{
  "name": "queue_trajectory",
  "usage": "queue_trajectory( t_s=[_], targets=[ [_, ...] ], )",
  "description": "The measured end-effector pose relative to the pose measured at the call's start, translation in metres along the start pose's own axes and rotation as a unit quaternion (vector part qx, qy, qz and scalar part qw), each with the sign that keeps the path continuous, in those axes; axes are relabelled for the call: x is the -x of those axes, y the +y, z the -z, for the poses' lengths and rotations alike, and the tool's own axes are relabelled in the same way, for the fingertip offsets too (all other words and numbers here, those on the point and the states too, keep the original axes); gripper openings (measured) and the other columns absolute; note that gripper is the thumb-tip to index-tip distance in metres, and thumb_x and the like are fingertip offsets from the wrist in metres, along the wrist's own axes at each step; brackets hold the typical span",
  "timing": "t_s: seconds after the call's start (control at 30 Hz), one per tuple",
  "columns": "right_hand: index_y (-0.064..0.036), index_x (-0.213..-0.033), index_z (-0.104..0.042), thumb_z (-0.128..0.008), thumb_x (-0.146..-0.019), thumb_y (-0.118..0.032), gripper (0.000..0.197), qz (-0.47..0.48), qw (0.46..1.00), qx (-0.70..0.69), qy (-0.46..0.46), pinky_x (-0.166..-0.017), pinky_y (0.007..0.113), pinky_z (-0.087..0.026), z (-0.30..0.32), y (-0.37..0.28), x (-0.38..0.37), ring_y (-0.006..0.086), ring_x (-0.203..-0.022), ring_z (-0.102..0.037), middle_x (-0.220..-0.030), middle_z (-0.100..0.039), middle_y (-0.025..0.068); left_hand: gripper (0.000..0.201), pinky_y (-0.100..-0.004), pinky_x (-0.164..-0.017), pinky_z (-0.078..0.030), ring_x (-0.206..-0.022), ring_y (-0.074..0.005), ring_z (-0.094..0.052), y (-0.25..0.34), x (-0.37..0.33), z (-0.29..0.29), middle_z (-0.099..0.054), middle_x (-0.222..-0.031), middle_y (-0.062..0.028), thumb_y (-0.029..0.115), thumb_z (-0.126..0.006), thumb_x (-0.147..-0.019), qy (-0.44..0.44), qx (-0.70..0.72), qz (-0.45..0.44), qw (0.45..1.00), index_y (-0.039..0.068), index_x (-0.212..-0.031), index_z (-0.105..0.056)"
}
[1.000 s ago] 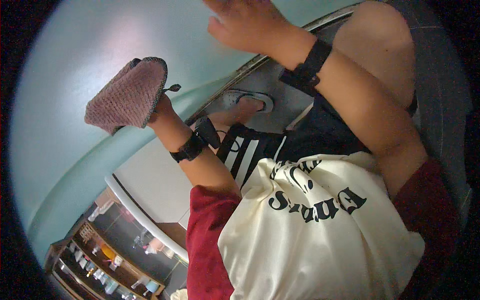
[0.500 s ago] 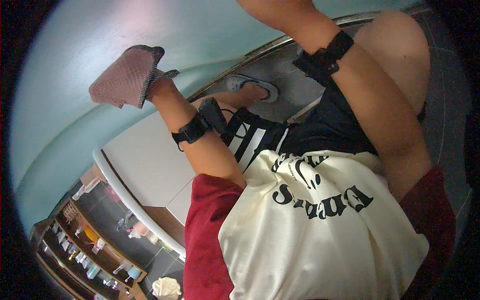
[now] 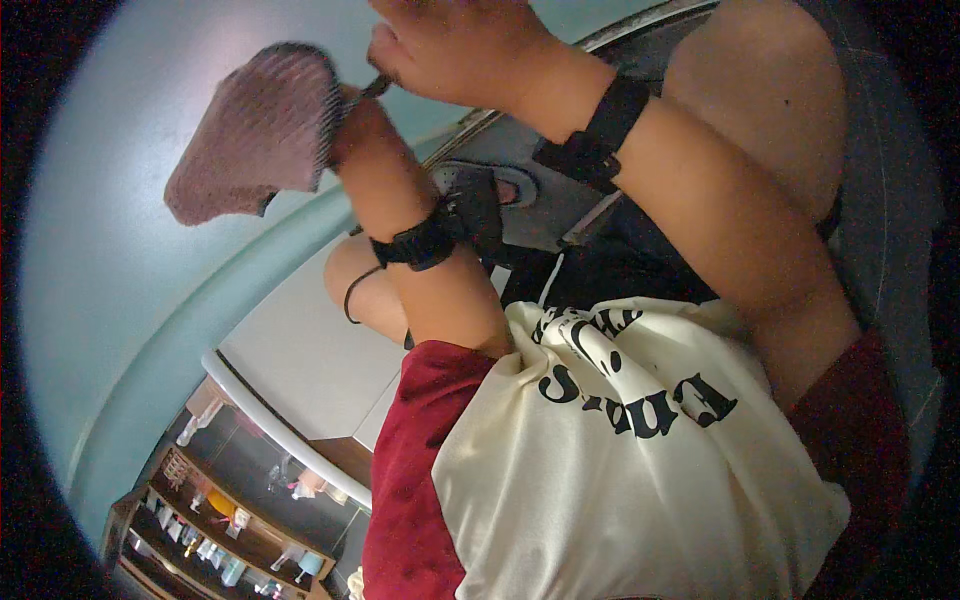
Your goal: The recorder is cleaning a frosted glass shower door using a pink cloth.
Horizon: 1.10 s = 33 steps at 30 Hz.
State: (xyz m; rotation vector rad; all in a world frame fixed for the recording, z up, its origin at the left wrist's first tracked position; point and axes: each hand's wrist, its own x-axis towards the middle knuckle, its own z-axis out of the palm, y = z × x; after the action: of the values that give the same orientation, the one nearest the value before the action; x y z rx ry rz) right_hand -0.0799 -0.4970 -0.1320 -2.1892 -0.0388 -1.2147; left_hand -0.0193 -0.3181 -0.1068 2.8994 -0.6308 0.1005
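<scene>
Mid-wipe — left hand (image 3: 345, 125) clamped on a pink cloth (image 3: 255, 135) against the teal surface (image 3: 120, 270); right hand (image 3: 460, 45) pinching its loop — next probably needs firm pressure.

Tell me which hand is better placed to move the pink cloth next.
Probably the left hand: it holds the whole pink cloth, while the right hand only pinches its small loop.

The cloth (image 3: 258, 135) is on the left hand (image 3: 350, 120); the right hand (image 3: 460, 50) is just beside it, to the right.
</scene>
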Motion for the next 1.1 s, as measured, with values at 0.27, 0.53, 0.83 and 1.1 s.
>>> queue_trajectory(
  t_s=[0.27, 0.53, 0.83, 1.1],
  targets=[
    [-0.0304, -0.152, -0.016, -0.060, -0.087, -0.014, 0.081, -0.028, 0.995, -0.052, -0.081, -0.110, 0.059, -0.012, 0.035, -0.012, 0.015, 0.0296, -0.147, -0.005, -0.160, -0.004, 0.0034, 0.039, -0.0416, -0.099, -0.040, -0.116, -0.0308, -0.050, 0.083, 0.002, 0.002, -0.055, -0.126, -0.0123, 0.026, -0.061, -0.087, -0.112, -0.211, -0.049, 0.970, 0.011, -0.122, -0.056],
    [-0.0270, -0.153, -0.014, -0.055, -0.087, -0.005, 0.081, -0.033, 0.993, -0.053, -0.105, -0.109, 0.062, -0.010, 0.022, -0.005, 0.016, 0.0379, -0.145, -0.002, -0.160, -0.002, 0.0100, 0.037, -0.0451, -0.097, -0.041, -0.112, -0.0336, -0.052, 0.023, -0.002, -0.027, -0.057, -0.120, -0.0142, 0.026, -0.061, -0.085, 0.139, -0.223, -0.120, 0.957, 0.010, -0.119, -0.058],
    [-0.0225, -0.154, -0.011, -0.053, -0.079, -0.001, 0.088, 0.009, 0.999, 0.001, 0.031, -0.107, 0.066, -0.012, 0.008, 0.018, 0.011, 0.0453, -0.143, -0.004, -0.159, -0.003, 0.0170, 0.034, -0.0440, -0.099, -0.041, -0.112, -0.0243, -0.054, -0.038, 0.032, 0.011, -0.062, -0.120, -0.0103, 0.027, -0.063, -0.086, 0.176, -0.278, 0.014, 0.944, 0.008, -0.113, -0.063],
    [-0.0232, -0.153, -0.009, -0.054, -0.081, -0.003, 0.088, 0.018, 1.000, 0.007, 0.024, -0.108, 0.067, -0.010, 0.015, 0.028, 0.008, 0.0462, -0.143, -0.003, -0.158, -0.001, 0.0171, 0.038, -0.0342, -0.075, -0.048, -0.081, -0.0209, -0.059, 0.061, -0.058, 0.095, -0.068, -0.091, -0.0102, 0.041, -0.073, -0.078, -0.019, -0.473, 0.411, 0.779, 0.007, -0.095, -0.068]
  ],
)
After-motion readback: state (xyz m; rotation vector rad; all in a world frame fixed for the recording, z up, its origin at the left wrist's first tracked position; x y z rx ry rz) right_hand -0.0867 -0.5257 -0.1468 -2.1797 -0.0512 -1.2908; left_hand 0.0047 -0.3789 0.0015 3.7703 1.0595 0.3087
